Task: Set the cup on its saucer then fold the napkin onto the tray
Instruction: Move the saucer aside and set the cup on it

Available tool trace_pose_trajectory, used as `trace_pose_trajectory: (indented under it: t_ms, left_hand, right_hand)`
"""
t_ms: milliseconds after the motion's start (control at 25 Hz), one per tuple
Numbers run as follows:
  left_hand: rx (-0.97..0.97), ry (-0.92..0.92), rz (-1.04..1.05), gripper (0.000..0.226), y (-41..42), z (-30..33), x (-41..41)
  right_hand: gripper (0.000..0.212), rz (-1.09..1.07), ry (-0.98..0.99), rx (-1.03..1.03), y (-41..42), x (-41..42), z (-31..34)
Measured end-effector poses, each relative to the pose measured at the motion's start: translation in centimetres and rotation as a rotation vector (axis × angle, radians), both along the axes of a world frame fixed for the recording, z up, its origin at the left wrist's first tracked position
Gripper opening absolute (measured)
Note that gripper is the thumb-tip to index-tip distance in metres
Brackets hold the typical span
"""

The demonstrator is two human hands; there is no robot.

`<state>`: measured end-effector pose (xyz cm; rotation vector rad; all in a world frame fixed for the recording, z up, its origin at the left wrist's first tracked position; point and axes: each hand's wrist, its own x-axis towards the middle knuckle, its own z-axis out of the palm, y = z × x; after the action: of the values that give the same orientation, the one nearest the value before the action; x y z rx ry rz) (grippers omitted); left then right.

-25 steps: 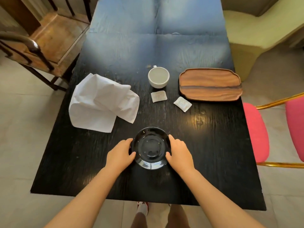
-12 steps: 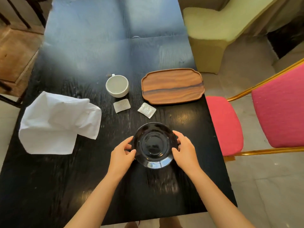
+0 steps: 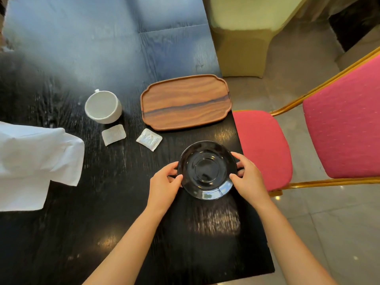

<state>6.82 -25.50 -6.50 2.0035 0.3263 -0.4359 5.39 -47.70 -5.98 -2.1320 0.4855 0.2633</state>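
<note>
A glossy black saucer is held by its rim between both hands near the table's right edge. My left hand grips its left side and my right hand grips its right side. The empty white cup stands upright further back and to the left, apart from the saucer. A wooden tray lies empty behind the saucer. The crumpled white napkin lies at the left, partly out of frame.
Two small white sachets lie between cup and saucer on the black table. A pink chair with a gold frame stands tight against the table's right edge. A pale yellow-covered chair stands behind.
Both hands have carried the saucer to the right and a little further back, close to the tray and the table's right edge. The view has swung right; the other things kept their places.
</note>
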Motion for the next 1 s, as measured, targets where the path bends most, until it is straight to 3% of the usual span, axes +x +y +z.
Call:
trace_pose_trajectory:
  t_ms: [600, 760, 880, 1000]
  left_hand:
    - [-0.029, -0.031, -0.019, 0.044, 0.3, -0.5, 0.3]
    - [-0.005, -0.037, -0.123, 0.046, 1.4, 0.2, 0.8]
    - [0.074, -0.205, -0.182, 0.041, 4.4, 1.5, 1.1]
    - [0.222, -0.409, -0.184, 0.038, 9.2, 2.8, 2.8]
  right_hand:
    - [0.062, 0.016, 0.041, 0.040, 0.3, 0.5, 0.1]
    - [0.062, 0.055, 0.094, -0.090, 0.4, 0.9, 1.9]
    - [0.045, -0.020, -0.075, -0.291, 1.1, 2.1, 4.2]
    - [0.039, 0.135, -0.251, -0.375, 6.0, 5.3, 5.4]
